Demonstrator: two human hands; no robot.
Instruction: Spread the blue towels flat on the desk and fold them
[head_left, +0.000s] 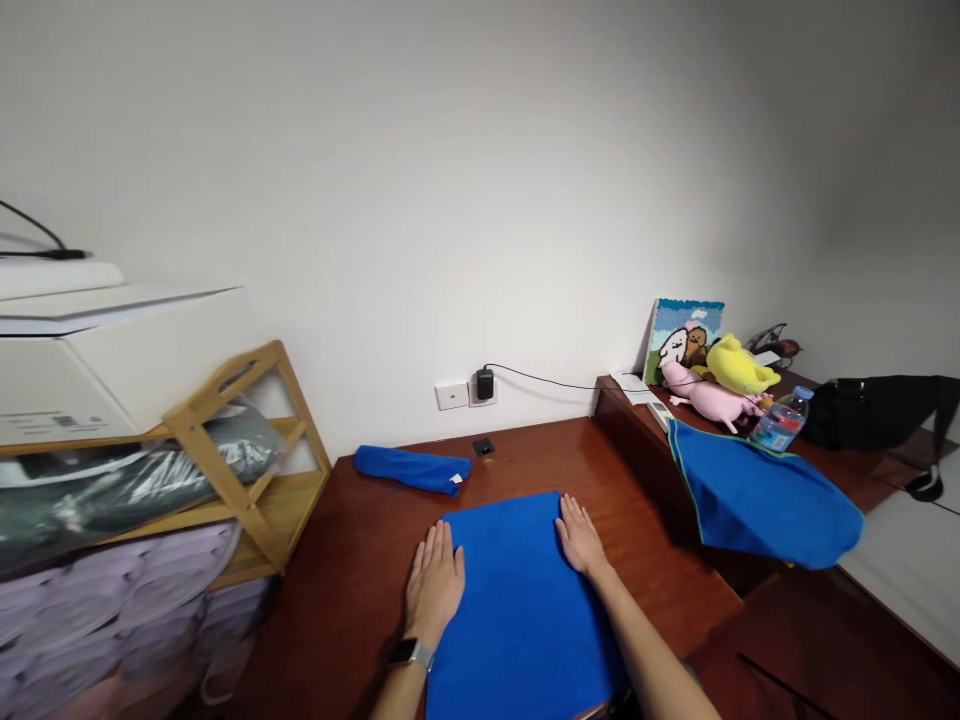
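A blue towel (pixel 517 600) lies spread flat on the reddish-brown wooden desk (pixel 352 580). At its left edge rests my left hand (pixel 435 585), palm down with the fingers stretched out, a watch on the wrist. My right hand (pixel 580 535) lies flat along the towel's upper right edge, fingers extended. Neither hand grips anything. Behind them, near the wall, is a rolled or folded blue towel (pixel 412 468) with a small white tag. The near end of the spread towel runs out of view at the bottom.
On the right, another blue towel (pixel 757 500) drapes over a raised ledge holding plush toys (pixel 739 365), a plastic bottle (pixel 784 420), a picture (pixel 686 335) and a black bag (pixel 862 415). A wooden shelf (pixel 255 480) stands left. A charger (pixel 485 383) with a cable is plugged into the wall.
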